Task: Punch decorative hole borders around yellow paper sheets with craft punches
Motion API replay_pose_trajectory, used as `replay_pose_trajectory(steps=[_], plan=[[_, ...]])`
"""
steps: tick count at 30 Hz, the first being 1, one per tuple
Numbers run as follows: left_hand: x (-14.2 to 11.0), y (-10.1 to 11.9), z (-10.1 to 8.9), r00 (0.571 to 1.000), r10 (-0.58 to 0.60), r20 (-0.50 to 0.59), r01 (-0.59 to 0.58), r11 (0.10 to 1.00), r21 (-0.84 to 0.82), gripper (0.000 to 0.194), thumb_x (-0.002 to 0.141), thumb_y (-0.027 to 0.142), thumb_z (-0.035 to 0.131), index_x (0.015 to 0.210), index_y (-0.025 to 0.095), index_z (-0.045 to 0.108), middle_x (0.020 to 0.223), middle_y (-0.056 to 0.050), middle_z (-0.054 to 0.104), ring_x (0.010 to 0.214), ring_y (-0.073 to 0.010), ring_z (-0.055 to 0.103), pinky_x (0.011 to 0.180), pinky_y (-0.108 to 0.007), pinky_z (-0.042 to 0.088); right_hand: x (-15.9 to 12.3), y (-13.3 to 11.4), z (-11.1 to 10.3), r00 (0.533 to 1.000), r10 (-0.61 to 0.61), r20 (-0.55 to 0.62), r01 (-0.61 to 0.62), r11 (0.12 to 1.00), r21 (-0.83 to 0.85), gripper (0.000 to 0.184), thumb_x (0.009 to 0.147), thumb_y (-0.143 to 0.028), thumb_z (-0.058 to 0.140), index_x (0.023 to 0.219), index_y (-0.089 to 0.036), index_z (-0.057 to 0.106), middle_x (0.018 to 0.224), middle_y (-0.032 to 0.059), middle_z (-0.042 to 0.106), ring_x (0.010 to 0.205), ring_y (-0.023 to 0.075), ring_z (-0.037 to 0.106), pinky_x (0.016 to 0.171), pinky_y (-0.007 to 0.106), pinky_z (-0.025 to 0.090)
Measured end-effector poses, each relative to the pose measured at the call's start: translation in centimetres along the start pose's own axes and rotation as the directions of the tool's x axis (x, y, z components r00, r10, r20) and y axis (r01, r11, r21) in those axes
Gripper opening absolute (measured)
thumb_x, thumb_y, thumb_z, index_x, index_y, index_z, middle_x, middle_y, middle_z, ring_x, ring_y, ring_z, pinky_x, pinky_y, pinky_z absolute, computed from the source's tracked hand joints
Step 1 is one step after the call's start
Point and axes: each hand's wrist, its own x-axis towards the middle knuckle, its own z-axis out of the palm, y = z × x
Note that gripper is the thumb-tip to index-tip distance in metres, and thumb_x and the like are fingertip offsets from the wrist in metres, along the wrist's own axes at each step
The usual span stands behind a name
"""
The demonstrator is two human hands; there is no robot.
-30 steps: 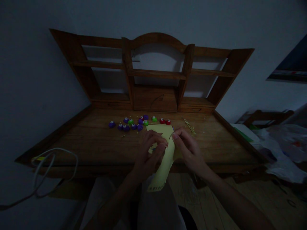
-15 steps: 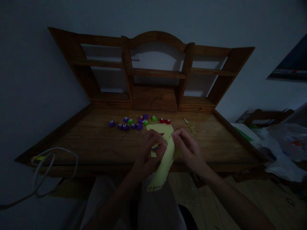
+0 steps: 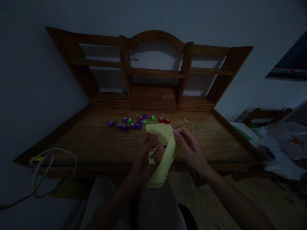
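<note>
In the head view, the yellow sheet [image 3: 166,164] sits at six o'clock, its near end curling over the desk's [image 3: 96,143] front edge. At its two o'clock, the right hand [image 3: 192,151] clamps the edge between thumb and finger. At nine, the left hand [image 3: 146,156] curls close; I cannot tell whether its fingers grip. Purple figures [image 3: 123,127] lie toward ten.

Paper [image 3: 165,164]: pale yellow, with a row of dark marks along its lower edge. Purple toys [image 3: 110,124], green toys [image 3: 153,118] and red toys [image 3: 167,121]: most bearing a white disc with a dark centre. Strips [image 3: 189,125]: yellow, dark-flecked. Tabletop [image 3: 96,140]: mid-brown, wood-grained. Shelf [image 3: 155,73]: darker brown. Wall [image 3: 216,22]: dim blue-grey. Bags [image 3: 289,166]: whitish.
</note>
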Motion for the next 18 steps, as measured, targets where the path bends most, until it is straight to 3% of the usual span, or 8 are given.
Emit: replay_pose_trajectory(steps=[7, 11, 15, 18], plan=[[-0.5, 0.0, -0.4, 1.0, 0.001, 0.025, 0.0, 1.0, -0.024, 0.008, 0.088, 0.024, 0.05, 0.082, 0.022, 0.055, 0.087, -0.004, 0.052, 0.093, -0.0205, 0.051, 0.099, -0.044, 0.04, 0.2, 0.1, -0.4, 1.0, 0.013, -0.024, -0.013, 1.0, 0.004, 0.02, 0.094, -0.035, 0.046, 0.08, -0.021, 0.05, 0.071, -0.0026, 0.046, 0.065, 0.0119, 0.043, 0.059, 0.024, 0.037], [-0.5, -0.5, -0.6, 1.0, -0.017, -0.016, 0.016, 0.998, -0.059, 0.012, 0.09, 0.026, 0.049, 0.081, 0.022, 0.057, 0.086, -0.003, 0.053, 0.093, -0.0196, 0.053, 0.099, -0.043, 0.04, 0.2, 0.0, -0.7, 0.999, 0.006, -0.037, -0.007, 1.0, -0.031, 0.022, 0.094, -0.036, 0.046, 0.078, -0.021, 0.05, 0.07, -0.0026, 0.046, 0.065, 0.0122, 0.044, 0.059, 0.024, 0.036], [1.1, -2.4, 0.3, 0.972, -0.236, -0.023, 0.234, 0.97, -0.067, 0.015, 0.09, 0.03, 0.052, 0.079, 0.021, 0.056, 0.083, -0.001, 0.058, 0.088, -0.0173, 0.057, 0.083, -0.032, 0.046, 0.2, 0.2, -2.1, 0.998, 0.051, -0.048, -0.053, 0.997, -0.052, 0.024, 0.092, -0.039, 0.05, 0.076, -0.021, 0.051, 0.07, -0.0022, 0.048, 0.065, 0.0124, 0.046, 0.057, 0.023, 0.037], [3.5, -4.3, 2.4, 0.921, -0.358, 0.155, 0.377, 0.919, -0.113, 0.023, 0.089, 0.037, 0.052, 0.078, 0.019, 0.06, 0.074, -0.001, 0.061, 0.073, -0.0165, 0.059, 0.068, -0.03, 0.049, 0.1, 0.6, -4.6, 0.99, 0.124, -0.071, -0.13, 0.987, -0.095, 0.025, 0.089, -0.042, 0.053, 0.076, -0.02, 0.054, 0.069, -0.0017, 0.051, 0.062, 0.0125, 0.048, 0.054, 0.022, 0.037]])
